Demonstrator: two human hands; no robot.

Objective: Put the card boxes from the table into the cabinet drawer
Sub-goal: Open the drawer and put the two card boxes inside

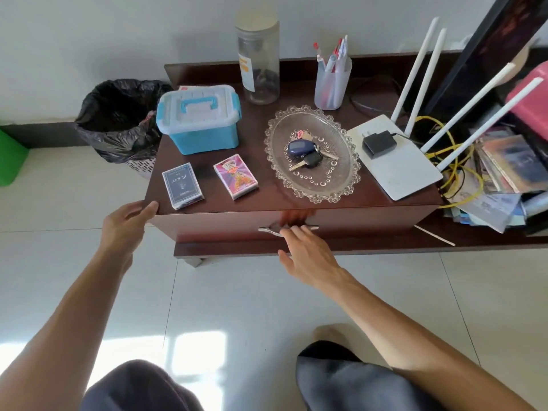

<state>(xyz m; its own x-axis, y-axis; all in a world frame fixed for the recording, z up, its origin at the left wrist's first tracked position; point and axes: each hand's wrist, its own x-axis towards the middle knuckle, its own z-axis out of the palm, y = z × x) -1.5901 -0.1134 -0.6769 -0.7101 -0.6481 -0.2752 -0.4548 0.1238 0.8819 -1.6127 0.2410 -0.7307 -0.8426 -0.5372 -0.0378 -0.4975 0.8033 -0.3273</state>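
Reaching forward with both arms, I have my right hand (308,250) at the metal drawer handle (286,229) on the front of the dark wooden cabinet (341,215). My right fingertips (292,231) touch the handle from below, fingers loosely spread with the thumb apart, not closed around it. The drawer (225,226) is shut, its front flush with the cabinet face.

My left hand (126,222) is at the front left corner of the cabinet top, with the fingers (146,209) resting against the corner edge, half curled and holding nothing.

2 card boxes lie flat on the cabinet top near its front edge, on the left side. The dark blue card box (182,185) is nearer the left corner, just beyond my left fingers. The pink card box (235,176) lies just to its right, apart from it.

Behind them, by the left edge, stands a blue storage box (200,120) with a clear lid. An oval glass dish (350,173) holding keys (305,154) sits in the middle, and a white router (397,170) with 4 antennas lies towards the right edge. At the back stand a clear jar (259,60) and a pen cup (332,81). A bin with a black bag (118,120) is on the floor left of the cabinet.
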